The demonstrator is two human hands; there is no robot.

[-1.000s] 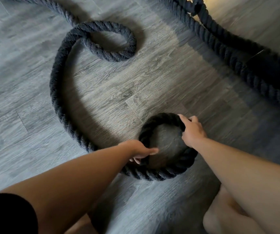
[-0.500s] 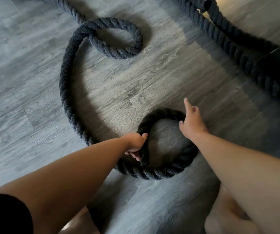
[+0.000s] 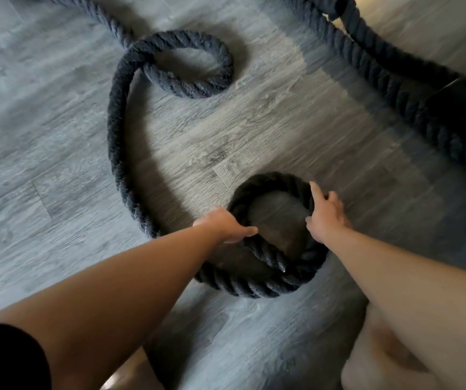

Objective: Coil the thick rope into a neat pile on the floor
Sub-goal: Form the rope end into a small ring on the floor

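A thick dark twisted rope [image 3: 118, 153] snakes over the grey wood floor. Close to me it is wound into a small round coil [image 3: 265, 282], with the rope end tucked along the inside. My left hand [image 3: 224, 225] grips the coil's left rim, fingers curled over the rope. My right hand [image 3: 326, 213] rests on the coil's right rim, thumb inside the ring and fingers spread over the outer side. From the coil the rope arcs left and away to a loose crossed loop [image 3: 195, 64] farther off.
More of the same dark rope [image 3: 389, 80] runs diagonally across the top right, two strands side by side. My bare knee [image 3: 381, 361] is at the lower right. The grey plank floor [image 3: 43, 192] lies bare on the left.
My left hand has shifted up onto the coil's left rim. The right hand's raised fingers have come back down onto the right rim. The coil looks slightly tighter.
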